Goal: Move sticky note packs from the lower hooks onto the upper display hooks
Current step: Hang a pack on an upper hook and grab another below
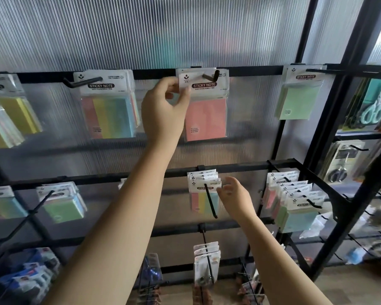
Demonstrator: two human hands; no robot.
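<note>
My left hand point(163, 111) pinches the left edge of the pink sticky note pack's point(205, 102) white header card, which hangs on the upper hook point(210, 76) at twelve o'clock. My right hand point(235, 198), fingers loosely spread and holding nothing, hovers at five o'clock just beside the striped packs point(204, 194) on the lower hook point(210, 202). At nine o'clock hangs a multicolour pack point(108, 106); at two o'clock, a green pack point(299, 100).

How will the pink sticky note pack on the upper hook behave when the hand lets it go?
The pink sticky note pack probably swings a little, since it hangs from one upper hook. Its thin header, which the left hand pinches, likely bends easily. It seems light.
</note>
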